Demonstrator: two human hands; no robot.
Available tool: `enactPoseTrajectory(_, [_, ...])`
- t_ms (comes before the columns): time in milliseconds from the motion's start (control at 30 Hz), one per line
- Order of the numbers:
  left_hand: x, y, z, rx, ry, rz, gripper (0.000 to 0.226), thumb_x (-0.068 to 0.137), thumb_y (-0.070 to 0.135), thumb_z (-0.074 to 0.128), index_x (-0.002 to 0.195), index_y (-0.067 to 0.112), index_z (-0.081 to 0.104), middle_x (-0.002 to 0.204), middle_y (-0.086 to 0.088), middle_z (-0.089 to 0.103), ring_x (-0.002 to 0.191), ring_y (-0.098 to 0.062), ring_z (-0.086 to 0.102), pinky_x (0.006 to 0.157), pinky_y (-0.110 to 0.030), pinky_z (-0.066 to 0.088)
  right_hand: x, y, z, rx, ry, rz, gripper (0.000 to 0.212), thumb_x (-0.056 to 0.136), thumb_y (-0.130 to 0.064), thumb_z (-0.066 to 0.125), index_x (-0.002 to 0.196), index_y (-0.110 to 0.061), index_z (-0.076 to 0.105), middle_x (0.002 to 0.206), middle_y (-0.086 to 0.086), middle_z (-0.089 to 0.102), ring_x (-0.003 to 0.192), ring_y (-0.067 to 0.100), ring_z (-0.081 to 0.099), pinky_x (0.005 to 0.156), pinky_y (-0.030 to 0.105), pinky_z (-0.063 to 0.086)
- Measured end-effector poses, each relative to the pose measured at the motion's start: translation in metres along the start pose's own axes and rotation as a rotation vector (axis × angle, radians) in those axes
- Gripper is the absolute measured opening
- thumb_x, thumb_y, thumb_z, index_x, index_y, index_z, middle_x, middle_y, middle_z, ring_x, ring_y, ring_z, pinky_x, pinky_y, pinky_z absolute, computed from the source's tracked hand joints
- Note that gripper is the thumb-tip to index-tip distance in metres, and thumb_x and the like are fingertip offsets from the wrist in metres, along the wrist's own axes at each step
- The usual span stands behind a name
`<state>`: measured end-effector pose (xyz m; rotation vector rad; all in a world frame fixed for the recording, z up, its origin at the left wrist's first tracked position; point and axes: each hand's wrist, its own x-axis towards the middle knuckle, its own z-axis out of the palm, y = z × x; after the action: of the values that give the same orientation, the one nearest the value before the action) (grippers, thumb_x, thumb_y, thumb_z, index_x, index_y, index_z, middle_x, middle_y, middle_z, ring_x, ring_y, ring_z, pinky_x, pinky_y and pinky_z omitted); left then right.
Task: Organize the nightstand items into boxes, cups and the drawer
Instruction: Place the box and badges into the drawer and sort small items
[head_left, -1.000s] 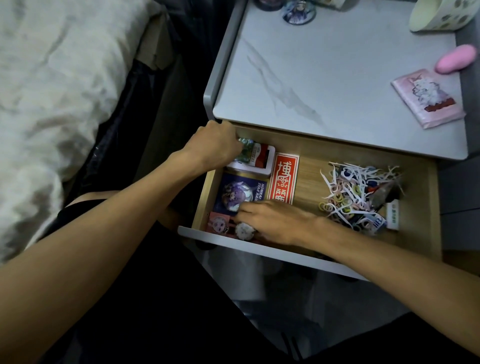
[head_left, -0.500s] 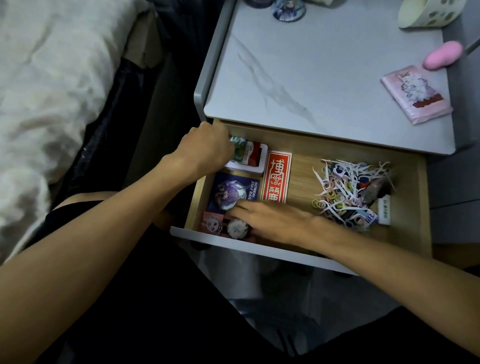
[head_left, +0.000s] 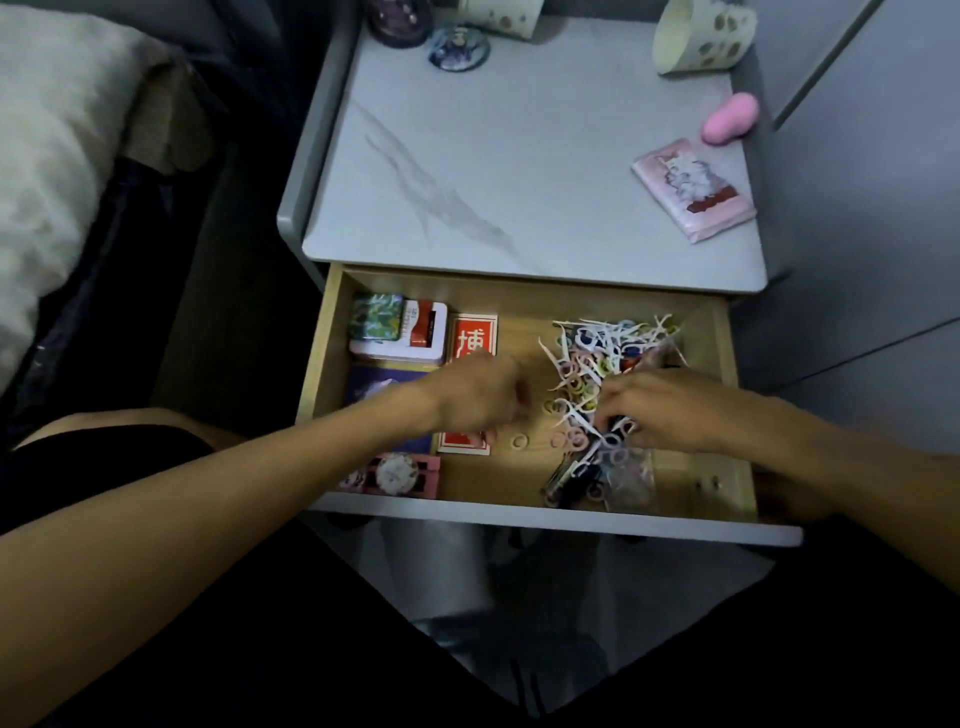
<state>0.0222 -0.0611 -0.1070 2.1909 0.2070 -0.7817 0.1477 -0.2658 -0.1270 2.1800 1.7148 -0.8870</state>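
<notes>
The nightstand drawer (head_left: 727, 415) is pulled open. My left hand (head_left: 478, 400) is blurred above the red card box (head_left: 475, 335), fingers loosely curled, with nothing seen in it. My right hand (head_left: 662, 410) lies on the pile of floss picks and small rings (head_left: 597, 358), and its curled fingertips dig into the pile. At the drawer's left are a green patterned tin (head_left: 376, 317) on a white and red box (head_left: 423, 332), a purple card (head_left: 374, 384) and a pink watch box (head_left: 400, 474).
On the nightstand top (head_left: 493, 156) lie a pink tissue pack (head_left: 693, 189), a pink oval object (head_left: 730, 124), a spotted cream cup (head_left: 696, 36), a round badge (head_left: 457, 47) and a dark jar (head_left: 400, 21). A dark metal tool (head_left: 566, 483) lies near the drawer front. The bed (head_left: 52, 182) is on the left.
My left hand has left the back-left boxes and moved right over the red card box. My right hand has gone from the watch box to the floss pick pile. The view shifted.
</notes>
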Motion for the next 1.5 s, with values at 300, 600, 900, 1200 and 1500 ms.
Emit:
enactPoseTrajectory(300, [0.032, 0.015, 0.063, 0.089, -0.105, -0.016, 0.030, 0.089, 0.023, 0.070, 0.116, 0.011, 0.062, 0.110, -0.008, 0.065, 0.091, -0.019, 0.058, 0.072, -0.023, 0.041, 0.000, -0.003, 0.020, -0.137, 0.052, -0.055, 0.039, 0.088, -0.030, 0.068, 0.124, -0.020, 0.056, 0.118, -0.003, 0.050, 0.112, 0.015, 0.047, 0.099, 0.032, 0.044])
enactPoseTrajectory(600, [0.050, 0.005, 0.080, 0.217, 0.042, 0.074, 0.054, 0.078, 0.031, 0.082, 0.123, 0.012, 0.059, 0.123, -0.013, 0.065, 0.104, -0.028, 0.064, 0.088, -0.034, 0.053, -0.001, 0.013, 0.016, -0.037, 0.065, 0.017, 0.021, 0.085, -0.011, 0.068, 0.099, -0.024, 0.059, 0.103, -0.010, 0.060, 0.098, 0.009, 0.051, 0.086, 0.026, 0.044])
enactPoseTrajectory(900, [0.051, 0.005, 0.085, 0.287, 0.058, 0.053, 0.050, 0.082, 0.041, 0.075, 0.119, 0.012, 0.059, 0.121, -0.013, 0.063, 0.103, -0.030, 0.062, 0.082, -0.033, 0.051, -0.005, 0.026, 0.004, 0.088, 0.002, 0.125, 0.025, 0.082, -0.026, 0.076, 0.092, -0.034, 0.055, 0.091, -0.013, 0.056, 0.087, 0.008, 0.054, 0.073, 0.028, 0.040])
enactPoseTrajectory(1200, [0.055, 0.015, 0.086, 0.314, 0.030, 0.031, 0.034, 0.089, 0.045, 0.065, 0.097, 0.011, 0.063, 0.102, -0.010, 0.066, 0.080, -0.021, 0.055, 0.069, -0.029, 0.042, -0.006, 0.025, 0.008, -0.009, 0.049, 0.208, 0.036, 0.088, -0.014, 0.066, 0.119, -0.029, 0.059, 0.126, -0.005, 0.054, 0.122, 0.018, 0.050, 0.083, 0.032, 0.042])
enactPoseTrajectory(1500, [0.061, 0.010, 0.082, 0.213, -0.011, 0.034, 0.025, 0.095, 0.025, 0.055, 0.116, 0.011, 0.060, 0.115, -0.014, 0.065, 0.096, -0.029, 0.064, 0.085, -0.041, 0.056, -0.019, -0.003, 0.001, 0.085, 0.125, 0.019, 0.015, 0.091, -0.027, 0.066, 0.105, -0.032, 0.065, 0.108, -0.018, 0.060, 0.100, 0.002, 0.055, 0.090, 0.028, 0.046])
